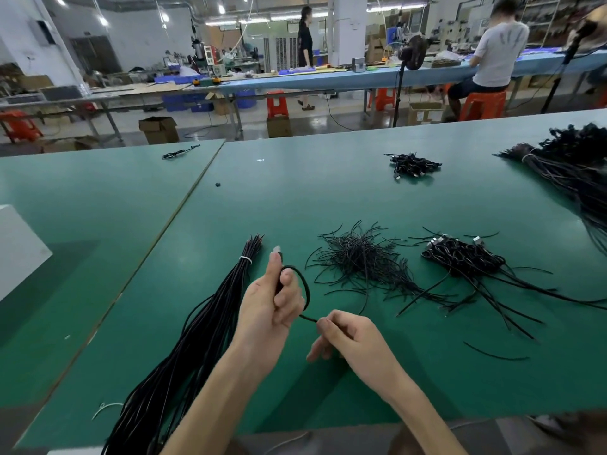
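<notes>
Desk [295,198]: green mat, seam running off to the far left, carries everything below.

Long-cable bundle [197,323]: black, bound near its far end by a white tie [245,259]. It lies on the desk left of both hands, long axis near-to-far and leaning right at the far end.

Coiled-cable pile [460,257]: well to the right of the hands, loose tails trailing toward the near right.

Pile of short black ties [361,261]: between the bundle and the coiled pile, ahead of the right hand and closer to it than to the left.

Left hand [266,310]: raised above the desk, fingers curled, thumb pressed onto the cable [305,287].

Right hand [354,339]: lower and nearer the body, fingertips pinched together on the same cable.

Cable: one black lead held off the desk by both hands. It forms a single loop standing out to the right of the left hand, then runs a short, nearly taut span down and right into the right-hand pinch. Where the tail goes past that pinch: cannot tell, hidden by the hand.

Connector [277,249]: pale, blurred, pointing up and away past the left index finger.

Judgement: coiling is at its first turn. The next wrap depends on the span between the hands, whose axis runs from upper left to lower right. The right hand would feed slack up toward the left, which acts as the former. The tie pile is on the right hand's side for binding afterwards.
</notes>
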Demonstrator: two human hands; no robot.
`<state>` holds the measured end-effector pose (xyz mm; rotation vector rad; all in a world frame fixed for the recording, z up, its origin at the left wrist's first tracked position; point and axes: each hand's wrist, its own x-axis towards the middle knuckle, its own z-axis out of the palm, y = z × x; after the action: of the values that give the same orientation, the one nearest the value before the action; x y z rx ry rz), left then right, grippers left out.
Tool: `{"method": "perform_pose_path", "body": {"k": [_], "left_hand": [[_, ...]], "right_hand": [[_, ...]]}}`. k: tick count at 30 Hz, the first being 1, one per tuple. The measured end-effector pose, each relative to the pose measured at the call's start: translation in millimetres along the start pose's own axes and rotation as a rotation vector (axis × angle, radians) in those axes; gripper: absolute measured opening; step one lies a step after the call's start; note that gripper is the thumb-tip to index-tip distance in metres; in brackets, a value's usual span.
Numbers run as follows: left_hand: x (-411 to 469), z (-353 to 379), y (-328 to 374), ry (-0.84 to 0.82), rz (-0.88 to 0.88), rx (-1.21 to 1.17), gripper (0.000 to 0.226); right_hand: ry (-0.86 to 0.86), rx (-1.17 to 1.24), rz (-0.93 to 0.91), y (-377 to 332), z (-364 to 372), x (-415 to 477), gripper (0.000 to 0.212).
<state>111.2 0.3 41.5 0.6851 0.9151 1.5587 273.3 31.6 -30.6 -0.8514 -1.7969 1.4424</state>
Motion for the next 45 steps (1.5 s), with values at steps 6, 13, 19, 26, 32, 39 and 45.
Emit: {"method": "perform_pose_path", "body": {"k": [6,13,19,26,32,39,45], "left_hand": [[-11,-20,4,-0.192,0.141,0.722,0.049],[-14,-23,-14,-0.391,0.308,1.529,0.039],[-13,-26,-22,-0.221,0.538,1.799,0.035],[-11,-34,-41,0.005,0.4,1.391,0.016],[-9,-4,-52,0.165,0.083,0.464,0.035],[-3,12,-52,0.197,-0.139,0.1,0.039],[7,5,-38,0.288,0.006,-0.091,0.024]], "right_hand": [[0.009,-0.025,0.027,-4,0,-1,0.043],[0.07,-0.029,0.026,-3,-1,0,0.027],[0.196,-0.117,0.013,-1,0,0,0.022],[0.156,0.003,-0.003,-7,0,-2,0.024],[0.099,0.022,-0.041,-9,2,-2,0.026],[0.103,0.112,-0.041,-7,1,0,0.03],[0.08,0.042,0.007,-1,2,0,0.026]]}}
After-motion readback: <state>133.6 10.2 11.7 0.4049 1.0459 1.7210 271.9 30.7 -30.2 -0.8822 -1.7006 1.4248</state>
